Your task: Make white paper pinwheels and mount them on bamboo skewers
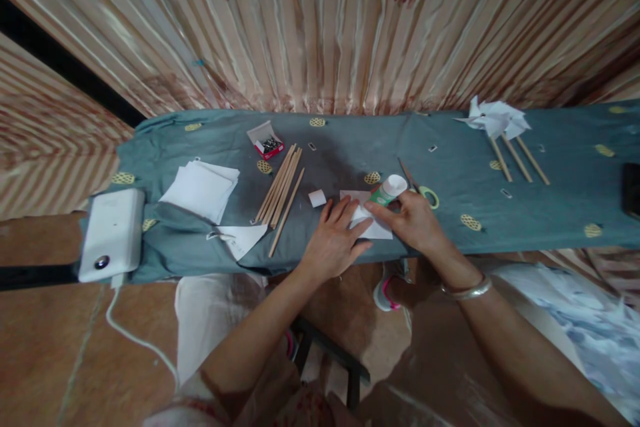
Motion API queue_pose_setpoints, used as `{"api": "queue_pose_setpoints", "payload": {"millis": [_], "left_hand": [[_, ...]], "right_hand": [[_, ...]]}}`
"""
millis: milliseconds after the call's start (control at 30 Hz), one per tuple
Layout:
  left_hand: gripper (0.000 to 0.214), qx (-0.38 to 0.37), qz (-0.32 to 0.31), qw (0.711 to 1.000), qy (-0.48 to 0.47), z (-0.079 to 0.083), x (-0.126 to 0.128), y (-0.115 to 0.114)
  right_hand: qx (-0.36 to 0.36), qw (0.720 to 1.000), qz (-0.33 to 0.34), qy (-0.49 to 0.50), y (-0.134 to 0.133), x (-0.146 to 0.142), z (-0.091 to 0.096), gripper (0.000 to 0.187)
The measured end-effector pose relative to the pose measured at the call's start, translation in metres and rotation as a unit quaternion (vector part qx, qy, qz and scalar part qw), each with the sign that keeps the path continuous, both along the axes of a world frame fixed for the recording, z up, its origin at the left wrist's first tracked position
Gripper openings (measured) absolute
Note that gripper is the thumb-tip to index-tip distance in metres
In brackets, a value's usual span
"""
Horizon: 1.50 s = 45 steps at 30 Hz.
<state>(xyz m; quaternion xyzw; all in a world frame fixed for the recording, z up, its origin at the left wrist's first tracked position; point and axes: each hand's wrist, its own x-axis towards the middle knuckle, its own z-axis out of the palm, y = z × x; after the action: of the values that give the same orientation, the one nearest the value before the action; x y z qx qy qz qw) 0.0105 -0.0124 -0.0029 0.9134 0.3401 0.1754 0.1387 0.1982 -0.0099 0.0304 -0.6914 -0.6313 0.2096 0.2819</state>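
My left hand [334, 240] lies flat, fingers spread, pressing a white paper square [376, 228] on the blue-grey cloth [350, 147]. My right hand [416, 221] rests on the same paper from the right, fingers curled, index finger pushing on the sheet. A white-capped green glue bottle [389, 189] stands just beyond my right fingers; whether they touch it is unclear. A small white paper piece [317, 198] lies left of the sheet.
A bundle of wooden sticks [280, 188], a stack of white papers [203, 188] and a box of pins [267, 141] lie to the left. Scissors [420, 188] sit behind the bottle. Paper pinwheels on sticks [500, 127] lie far right. A white device [111, 233] occupies the left end.
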Motion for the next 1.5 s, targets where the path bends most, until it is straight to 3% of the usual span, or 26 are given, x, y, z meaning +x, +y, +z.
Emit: {"api": "queue_pose_setpoints", "payload": {"millis": [200,600,1133,1500], "left_hand": [[0.045,-0.001,0.003,1.0,0.005,-0.001,0.001,0.0],[0.042,-0.007,0.0,1.0,-0.011,-0.001,0.001,-0.001],[0.044,0.002,-0.01,1.0,0.018,-0.001,0.0,0.0],[0.049,0.011,-0.018,0.999,0.031,-0.003,0.0,0.0]], "right_hand": [[0.02,0.998,0.006,-0.067,0.0,-0.002,0.002,0.039],[0.04,0.999,0.013,-0.026,-0.002,-0.008,-0.01,0.045],[0.042,0.993,0.074,-0.077,-0.004,-0.006,-0.008,0.039],[0.042,0.995,0.065,-0.062,-0.011,-0.001,-0.005,0.042]]}}
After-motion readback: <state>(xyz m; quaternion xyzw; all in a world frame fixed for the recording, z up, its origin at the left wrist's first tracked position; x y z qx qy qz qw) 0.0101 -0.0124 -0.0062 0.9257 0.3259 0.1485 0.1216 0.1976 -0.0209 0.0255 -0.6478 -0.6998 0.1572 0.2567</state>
